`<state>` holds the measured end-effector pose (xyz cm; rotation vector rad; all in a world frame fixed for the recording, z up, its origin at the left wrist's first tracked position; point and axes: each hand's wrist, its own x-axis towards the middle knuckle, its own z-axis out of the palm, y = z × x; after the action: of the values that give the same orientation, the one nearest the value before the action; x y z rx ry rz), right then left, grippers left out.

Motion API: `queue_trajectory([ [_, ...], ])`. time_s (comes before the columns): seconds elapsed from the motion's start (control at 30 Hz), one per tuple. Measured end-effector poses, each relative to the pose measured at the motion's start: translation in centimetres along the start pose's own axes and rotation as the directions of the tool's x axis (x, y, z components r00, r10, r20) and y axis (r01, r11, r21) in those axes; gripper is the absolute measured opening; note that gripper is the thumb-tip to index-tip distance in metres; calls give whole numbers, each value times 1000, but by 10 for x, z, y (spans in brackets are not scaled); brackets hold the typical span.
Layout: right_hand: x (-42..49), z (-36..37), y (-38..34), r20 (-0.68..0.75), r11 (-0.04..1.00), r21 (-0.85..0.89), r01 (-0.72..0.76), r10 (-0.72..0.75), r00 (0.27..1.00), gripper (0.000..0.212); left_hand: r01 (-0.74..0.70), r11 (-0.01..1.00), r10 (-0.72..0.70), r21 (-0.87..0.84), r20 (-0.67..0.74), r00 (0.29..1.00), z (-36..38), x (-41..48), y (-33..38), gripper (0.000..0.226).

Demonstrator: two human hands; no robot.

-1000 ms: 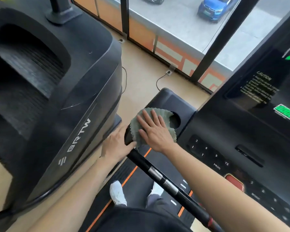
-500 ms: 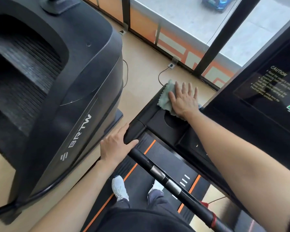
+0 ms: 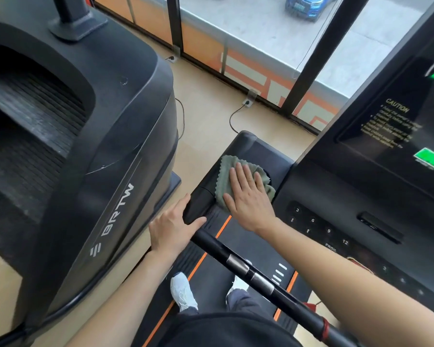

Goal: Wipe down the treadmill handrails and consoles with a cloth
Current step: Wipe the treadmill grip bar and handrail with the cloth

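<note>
Change from half a second earlier: right hand (image 3: pixel 248 200) and cloth (image 3: pixel 227 171) have drawn back from the far edge of the console's side tray (image 3: pixel 261 149) to its near end; left hand (image 3: pixel 172 229) has kept its place.

Nearest, two white shoes (image 3: pixel 182 291) stand on the orange-edged belt (image 3: pixel 211 284), beneath the black handrail (image 3: pixel 261 278) that runs diagonally up to the tray. Left hand clasps the thick front end of this handrail, thumb across the top, fingers down the outer side.

Just beyond, right hand lies flat, fingers straight and slightly spread, pressing the grey-green cloth onto the tray. The cloth's scalloped edge shows to the left of and ahead of the fingers. The two hands are near each other but apart.

Right of the tray lies the number keypad (image 3: pixel 313 224). To the left stands a neighbouring black machine (image 3: pixel 105 136). Farthest is the window (image 3: pixel 261 33).
</note>
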<state>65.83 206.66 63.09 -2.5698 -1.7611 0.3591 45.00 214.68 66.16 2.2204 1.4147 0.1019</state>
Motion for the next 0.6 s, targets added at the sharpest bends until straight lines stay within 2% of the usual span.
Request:
queue_trajectory([
  [0.2,-19,7,-15,11,998,20,59,-60,998,73,-6,1000,6,-1,1,1000,-1,2,-1,78],
  [0.37,33,-8,-9,7,993,114,-18,17,1000,68,1,1000,-1,-1,2,1000,0,3,-1,78],
  [0.6,88,-33,35,35,992,24,-123,122,992,76,16,1000,-16,1,27,1000,2,3,-4,80],
])
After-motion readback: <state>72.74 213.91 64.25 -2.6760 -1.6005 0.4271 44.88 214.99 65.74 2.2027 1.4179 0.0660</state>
